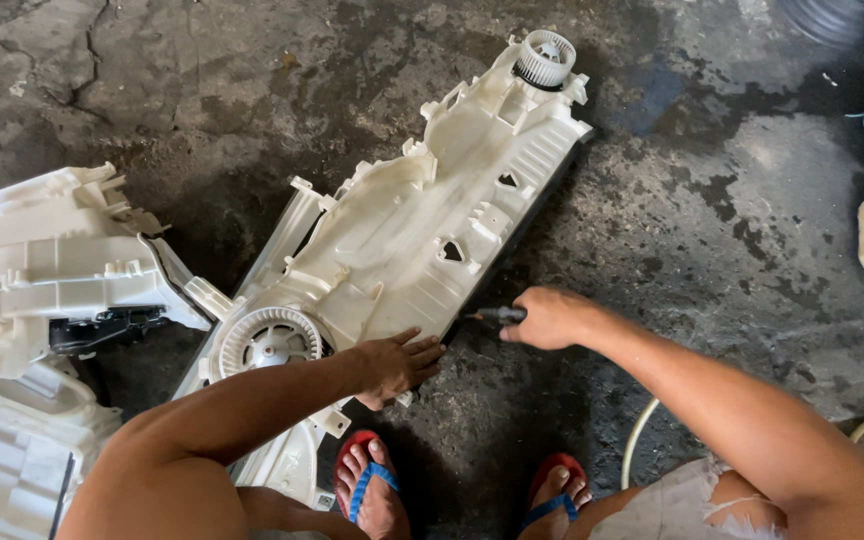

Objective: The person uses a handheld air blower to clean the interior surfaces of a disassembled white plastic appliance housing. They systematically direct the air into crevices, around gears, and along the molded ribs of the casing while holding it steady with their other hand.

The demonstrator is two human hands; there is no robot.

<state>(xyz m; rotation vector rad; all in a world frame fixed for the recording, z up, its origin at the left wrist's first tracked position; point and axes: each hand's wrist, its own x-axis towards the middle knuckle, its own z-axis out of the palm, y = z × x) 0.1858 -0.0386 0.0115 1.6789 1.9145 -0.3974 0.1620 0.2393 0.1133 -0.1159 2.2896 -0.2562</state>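
Left hand [397, 365] flat, right hand [549, 318] fisted

Soft daylight, slight motion blur

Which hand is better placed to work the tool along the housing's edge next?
Probably the right hand: it already grips the dark tool, tip at the long white plastic blower housing edge. The left hand lies flat, steadying it.
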